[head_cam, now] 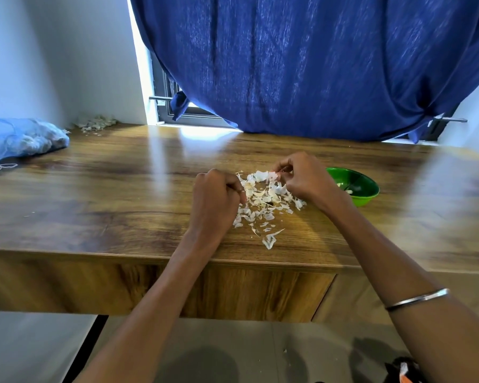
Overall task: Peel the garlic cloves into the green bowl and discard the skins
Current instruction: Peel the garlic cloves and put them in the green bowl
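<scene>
A loose heap of white garlic skins lies on the wooden table between my two hands. My left hand rests at the heap's left edge with its fingers curled; whether anything is inside them is hidden. My right hand hovers at the heap's far right edge and pinches a pale bit of skin or clove between thumb and fingertips. The green bowl stands just right of my right hand, with a few pale peeled cloves inside.
A blue mesh bag of garlic lies at the far left of the table. Another pile of skins sits in the back left corner. A blue curtain hangs behind the table. The table's front edge runs close below my wrists.
</scene>
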